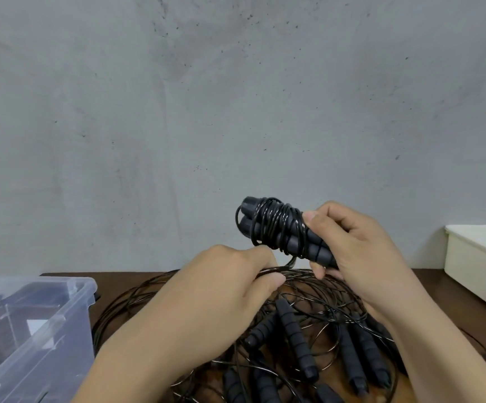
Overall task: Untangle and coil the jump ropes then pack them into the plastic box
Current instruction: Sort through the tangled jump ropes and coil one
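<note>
Tangled black jump ropes on brown wooden desk, left grip pinching thin black cord, right grip clasping cord-wound dark foam handles, grey concrete wall behind

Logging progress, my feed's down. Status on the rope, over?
Right hand grips paired handles, partly wrapped. Left hand pinches the loose cord. Tangled ropes lie on table beneath; plastic box at left.

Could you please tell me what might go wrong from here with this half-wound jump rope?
The cord tail that the left hand pinches runs close to the tangled pile and could snag another rope. The wraps on the paired handles in the right hand look loose and might slide off the free end before packing.
</note>
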### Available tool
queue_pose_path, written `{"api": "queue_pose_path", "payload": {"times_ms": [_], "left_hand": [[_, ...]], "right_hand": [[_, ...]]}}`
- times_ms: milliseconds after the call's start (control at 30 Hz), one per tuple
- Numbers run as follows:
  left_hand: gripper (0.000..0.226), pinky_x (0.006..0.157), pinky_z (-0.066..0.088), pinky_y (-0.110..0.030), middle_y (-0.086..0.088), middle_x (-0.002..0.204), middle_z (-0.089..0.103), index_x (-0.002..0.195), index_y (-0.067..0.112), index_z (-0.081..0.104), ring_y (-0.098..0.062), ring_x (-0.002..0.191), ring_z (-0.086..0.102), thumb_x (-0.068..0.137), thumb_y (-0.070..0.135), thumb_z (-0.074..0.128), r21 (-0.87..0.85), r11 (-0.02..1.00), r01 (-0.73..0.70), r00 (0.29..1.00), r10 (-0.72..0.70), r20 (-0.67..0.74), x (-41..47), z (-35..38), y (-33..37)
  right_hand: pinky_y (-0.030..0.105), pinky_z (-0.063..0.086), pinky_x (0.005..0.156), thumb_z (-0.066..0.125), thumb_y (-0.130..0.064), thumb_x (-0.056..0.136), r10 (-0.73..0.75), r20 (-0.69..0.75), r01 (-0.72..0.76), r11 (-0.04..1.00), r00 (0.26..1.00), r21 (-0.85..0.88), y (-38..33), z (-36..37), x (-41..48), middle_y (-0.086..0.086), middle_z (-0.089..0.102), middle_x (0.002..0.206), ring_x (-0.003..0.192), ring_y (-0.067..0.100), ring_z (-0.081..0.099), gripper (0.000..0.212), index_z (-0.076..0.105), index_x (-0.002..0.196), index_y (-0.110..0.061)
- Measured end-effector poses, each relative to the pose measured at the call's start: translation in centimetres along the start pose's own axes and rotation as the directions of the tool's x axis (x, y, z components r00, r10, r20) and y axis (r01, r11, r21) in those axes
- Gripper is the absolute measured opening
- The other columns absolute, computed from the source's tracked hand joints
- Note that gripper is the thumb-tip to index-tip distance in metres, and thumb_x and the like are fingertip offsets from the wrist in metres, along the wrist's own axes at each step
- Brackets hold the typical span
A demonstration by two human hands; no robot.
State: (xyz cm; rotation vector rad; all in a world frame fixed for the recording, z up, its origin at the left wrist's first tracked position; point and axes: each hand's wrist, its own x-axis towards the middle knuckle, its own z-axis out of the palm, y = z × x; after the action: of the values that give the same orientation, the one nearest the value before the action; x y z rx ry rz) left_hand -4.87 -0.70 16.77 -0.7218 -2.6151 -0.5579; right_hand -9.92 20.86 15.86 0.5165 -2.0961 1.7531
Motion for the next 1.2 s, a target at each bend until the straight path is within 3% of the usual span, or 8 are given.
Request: {"api": "queue_pose_path", "payload": {"times_ms": [133,300,467,733,867,1033,1100,1200], "left_hand": [[0.025,0.060,0.039,-0.022,0.021,0.080,0.064,0.091,0.039,0.064,-0.002,0.075,0.060,0.100,0.059,0.051,-0.071,0.996,-0.051,0.996,0.045,-0.080,0.0,-1.3,-0.7],[0.021,0.069,0.050,-0.029,0.015,0.086,0.067,0.084,0.034,0.070,-0.011,0.087,0.066,0.090,0.054,0.071,-0.173,0.975,-0.141,0.972,0.103,-0.210,0.6,-1.2,-2.5],[0.021,0.063,0.048,-0.022,0.008,0.081,0.069,0.073,0.028,0.073,-0.017,0.075,0.065,0.073,0.041,0.090,-0.310,0.931,-0.193,0.942,0.088,-0.323,0.7,-1.8,-3.0],[0.013,0.069,0.047,-0.013,0.004,0.078,0.073,0.085,0.013,0.084,-0.007,0.072,0.066,0.078,0.024,0.084,-0.677,0.718,-0.160,0.976,0.011,-0.220,1.4,-0.9,-6.1],[0.024,0.069,0.054,-0.017,0.003,0.083,0.076,0.096,0.003,0.081,-0.009,0.074,0.072,0.093,0.026,0.074,-0.790,0.606,-0.092,0.996,0.039,-0.086,2.6,1.1,-7.0],[0.015,0.082,0.063,-0.037,-0.007,0.094,0.077,0.097,0.012,0.076,-0.026,0.094,0.075,0.085,0.016,0.084,-0.579,0.800,0.157,0.970,-0.236,-0.064,2.6,5.6,-9.3],[0.022,0.073,0.056,-0.030,-0.009,0.080,0.068,0.077,0.011,0.065,-0.016,0.078,0.063,0.098,0.002,0.065,-0.492,0.837,0.241,0.958,-0.287,-0.019,2.6,5.7,-7.6],[0.033,0.072,0.039,-0.032,-0.001,0.074,0.049,0.076,0.015,0.049,-0.018,0.077,0.049,0.108,0.007,0.045,-0.530,0.778,0.336,0.941,-0.304,0.149,2.4,5.1,-3.8]], "right_hand": [[0.035,0.034,0.057,0.061,-0.050,0.102,0.061,0.174,-0.045,0.995,0.983,-0.093,0.1,0.4,-0.5,0.020,0.061,0.057,0.055,0.030,0.048,0.037,0.063,0.084,-0.017],[0.042,0.041,0.066,0.065,-0.047,0.103,0.108,0.338,-0.067,0.989,0.935,-0.130,-0.2,0.7,-0.9,0.028,0.058,0.068,0.059,0.030,0.054,0.033,0.066,0.088,-0.017],[0.025,0.035,0.052,0.065,-0.044,0.104,0.174,0.465,-0.133,0.984,0.868,-0.121,-0.7,0.2,-1.3,0.017,0.052,0.065,0.058,0.026,0.051,0.038,0.061,0.089,-0.009],[0.023,0.024,0.046,0.066,-0.044,0.097,0.160,0.609,-0.211,0.977,0.777,0.013,-1.6,0.1,-2.0,0.009,0.045,0.065,0.047,0.019,0.047,0.037,0.055,0.086,-0.010],[0.025,0.019,0.046,0.065,-0.041,0.100,0.098,0.594,-0.200,0.974,0.799,0.108,-1.8,0.2,-2.1,0.016,0.047,0.070,0.047,0.019,0.047,0.040,0.052,0.086,-0.006],[0.031,0.016,0.045,0.061,-0.036,0.101,0.051,0.461,-0.163,0.965,0.886,0.208,-1.8,0.1,-1.8,0.022,0.060,0.079,0.048,0.020,0.047,0.043,0.052,0.091,0.004],[0.033,0.017,0.045,0.063,-0.036,0.102,0.033,0.408,-0.159,0.948,0.913,0.277,-1.7,0.3,-1.7,0.024,0.062,0.083,0.048,0.020,0.048,0.038,0.055,0.089,-0.001],[0.031,0.022,0.044,0.067,-0.041,0.102,0.003,0.298,-0.097,0.949,0.955,0.301,-1.0,0.6,-1.3,0.026,0.060,0.084,0.049,0.022,0.048,0.047,0.053,0.091,0.002]]}}
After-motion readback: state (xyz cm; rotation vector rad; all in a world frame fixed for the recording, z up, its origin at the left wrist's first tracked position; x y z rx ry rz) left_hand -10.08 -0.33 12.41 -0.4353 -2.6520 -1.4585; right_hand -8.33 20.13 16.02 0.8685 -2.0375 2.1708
